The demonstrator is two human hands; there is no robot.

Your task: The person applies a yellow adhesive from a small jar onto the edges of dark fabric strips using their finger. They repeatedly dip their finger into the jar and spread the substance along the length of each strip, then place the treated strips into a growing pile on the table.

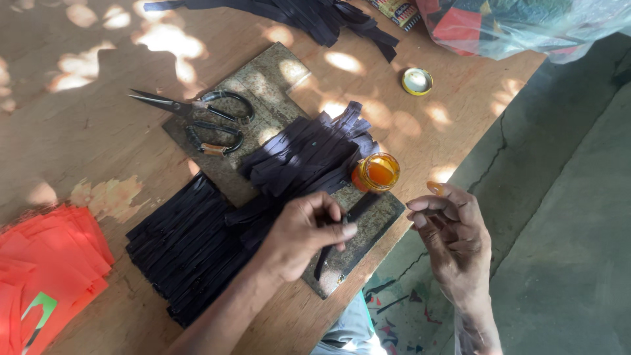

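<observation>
My left hand (303, 231) is closed around one dark strip (342, 230), pinching it between thumb and fingers over the near end of the board (263, 79); the fingers cover the strip's middle, so I can only see its two ends poking out, and I cannot tell how long it is. My right hand (453, 236) hangs off the table edge with the fingers loosely curled and nothing clearly in it; its fingertip is smeared orange, and my wrist runs out of the bottom of the picture. The orange glue jar (376, 171) stands open on the board just beside the middle pile (305, 154) of strips, and its yellow lid (417, 81) lies well apart on the table (79, 131). A second pile (184, 246) lies left of the board, partly under my forearm. A third heap (309, 16) at the far edge is cut off by the top of the frame. The scissors (197, 118) rest on the board's far end. Orange sheets (46, 263) at the lower left are cut off by the frame. A plastic bag (513, 23) at the top right is too crumpled to read its contents. The table is worn plywood, dappled with sunlight; to the right is cracked grey concrete floor (565, 217).
</observation>
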